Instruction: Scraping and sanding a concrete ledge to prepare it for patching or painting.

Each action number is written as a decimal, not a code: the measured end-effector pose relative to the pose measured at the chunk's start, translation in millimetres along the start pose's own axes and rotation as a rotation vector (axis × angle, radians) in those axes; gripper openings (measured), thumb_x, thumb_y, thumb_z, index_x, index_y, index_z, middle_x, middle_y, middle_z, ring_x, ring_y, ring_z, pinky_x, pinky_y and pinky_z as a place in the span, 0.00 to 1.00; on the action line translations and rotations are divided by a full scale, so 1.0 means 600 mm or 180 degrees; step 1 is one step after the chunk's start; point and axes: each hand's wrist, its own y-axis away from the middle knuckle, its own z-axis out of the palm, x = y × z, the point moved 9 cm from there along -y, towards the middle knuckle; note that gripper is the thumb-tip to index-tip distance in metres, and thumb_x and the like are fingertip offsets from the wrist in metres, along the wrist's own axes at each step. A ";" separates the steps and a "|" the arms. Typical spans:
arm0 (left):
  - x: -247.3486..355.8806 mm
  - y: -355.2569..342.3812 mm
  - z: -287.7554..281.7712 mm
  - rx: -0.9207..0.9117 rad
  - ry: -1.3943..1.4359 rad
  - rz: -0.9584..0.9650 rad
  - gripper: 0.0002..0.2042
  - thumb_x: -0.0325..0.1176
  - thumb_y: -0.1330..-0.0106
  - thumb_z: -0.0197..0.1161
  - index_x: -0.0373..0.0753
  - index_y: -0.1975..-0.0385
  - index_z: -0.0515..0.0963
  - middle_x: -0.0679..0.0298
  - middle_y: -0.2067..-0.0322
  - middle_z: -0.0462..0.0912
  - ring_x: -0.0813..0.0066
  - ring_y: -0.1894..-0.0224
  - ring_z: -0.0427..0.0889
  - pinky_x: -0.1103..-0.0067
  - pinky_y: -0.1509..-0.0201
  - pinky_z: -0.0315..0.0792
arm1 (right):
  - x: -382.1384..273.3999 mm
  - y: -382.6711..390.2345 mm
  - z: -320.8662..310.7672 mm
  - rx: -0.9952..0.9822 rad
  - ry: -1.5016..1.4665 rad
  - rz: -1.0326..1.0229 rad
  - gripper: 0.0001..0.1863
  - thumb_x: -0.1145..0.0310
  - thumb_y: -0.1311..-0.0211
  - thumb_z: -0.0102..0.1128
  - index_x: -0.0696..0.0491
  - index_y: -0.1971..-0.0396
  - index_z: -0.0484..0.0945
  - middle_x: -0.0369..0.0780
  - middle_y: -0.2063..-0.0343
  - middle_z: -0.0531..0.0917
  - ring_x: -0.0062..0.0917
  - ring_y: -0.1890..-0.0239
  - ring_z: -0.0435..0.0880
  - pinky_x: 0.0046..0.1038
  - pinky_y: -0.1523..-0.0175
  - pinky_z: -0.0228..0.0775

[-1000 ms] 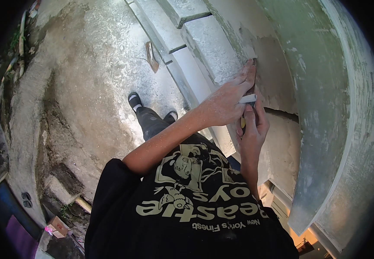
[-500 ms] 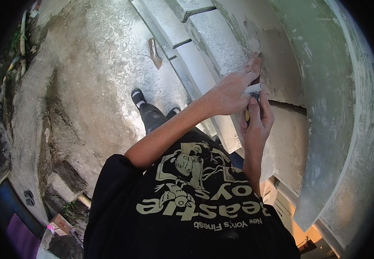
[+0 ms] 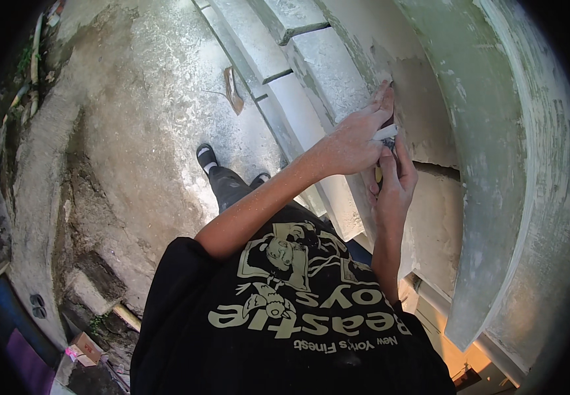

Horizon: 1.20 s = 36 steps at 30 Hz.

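Both hands are closing their grip on one scraper (image 3: 386,135) pressed to the wall (image 3: 430,118). Head view: left hand (image 3: 354,141) is wrapping the tool's pale handle from above, fingers reaching up the surface; right hand (image 3: 393,187) is clasping it from below. The scraper is sitting against a bare brownish patch beside a stepped ledge (image 3: 311,79), above a horizontal crack. Below, a shoe (image 3: 207,157) is standing on the concrete floor (image 3: 133,131). Risk, in my judgement: the blade skidding off flaking plaster and grazing knuckles, caused by uneven pressure.
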 end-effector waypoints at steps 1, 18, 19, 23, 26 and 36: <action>0.002 0.005 0.003 0.0007 -0.0004 -0.0004 0.44 0.27 0.43 0.56 0.27 0.26 0.40 0.34 0.27 0.41 0.36 0.28 0.55 0.63 0.26 0.57 | -0.010 0.010 0.002 -0.0081 -0.0270 0.0054 0.23 0.75 0.27 0.50 0.59 0.34 0.70 0.29 0.73 0.73 0.07 0.81 0.60 0.15 0.80 0.51; -0.022 -0.002 -0.027 0.0145 0.0218 -0.0158 0.39 0.24 0.43 0.54 0.26 0.28 0.50 0.41 0.25 0.44 0.51 0.22 0.46 0.69 0.20 0.43 | -0.027 -0.008 0.037 -0.0195 -0.0483 0.0163 0.24 0.75 0.27 0.50 0.57 0.32 0.68 0.29 0.74 0.72 0.07 0.83 0.60 0.15 0.81 0.52; -0.016 0.007 -0.011 -0.0088 0.0234 -0.0185 0.40 0.24 0.43 0.54 0.26 0.27 0.48 0.41 0.25 0.43 0.52 0.22 0.46 0.69 0.20 0.43 | -0.026 0.006 0.022 -0.0205 -0.0318 0.0133 0.25 0.75 0.27 0.51 0.58 0.32 0.67 0.28 0.76 0.71 0.07 0.84 0.60 0.15 0.80 0.52; -0.002 0.028 0.029 -0.0105 0.0502 -0.0184 0.41 0.22 0.42 0.53 0.27 0.26 0.44 0.41 0.25 0.41 0.49 0.22 0.45 0.69 0.20 0.42 | -0.007 0.031 -0.017 -0.0053 -0.0103 0.0282 0.24 0.72 0.27 0.51 0.58 0.33 0.69 0.29 0.68 0.77 0.07 0.80 0.61 0.14 0.80 0.49; -0.012 0.029 0.044 -0.0159 0.0485 -0.0253 0.43 0.22 0.43 0.54 0.28 0.26 0.41 0.41 0.24 0.37 0.47 0.23 0.44 0.67 0.20 0.43 | -0.001 0.027 -0.023 -0.0101 -0.0132 0.0297 0.24 0.75 0.26 0.50 0.61 0.32 0.67 0.27 0.80 0.69 0.07 0.84 0.58 0.16 0.80 0.48; -0.024 0.031 0.060 -0.0164 0.0374 -0.0368 0.46 0.22 0.44 0.57 0.30 0.25 0.37 0.38 0.25 0.35 0.39 0.25 0.46 0.63 0.22 0.51 | 0.049 0.029 -0.020 0.0077 -0.0501 0.0469 0.23 0.77 0.26 0.48 0.64 0.33 0.67 0.29 0.73 0.76 0.07 0.80 0.64 0.13 0.77 0.55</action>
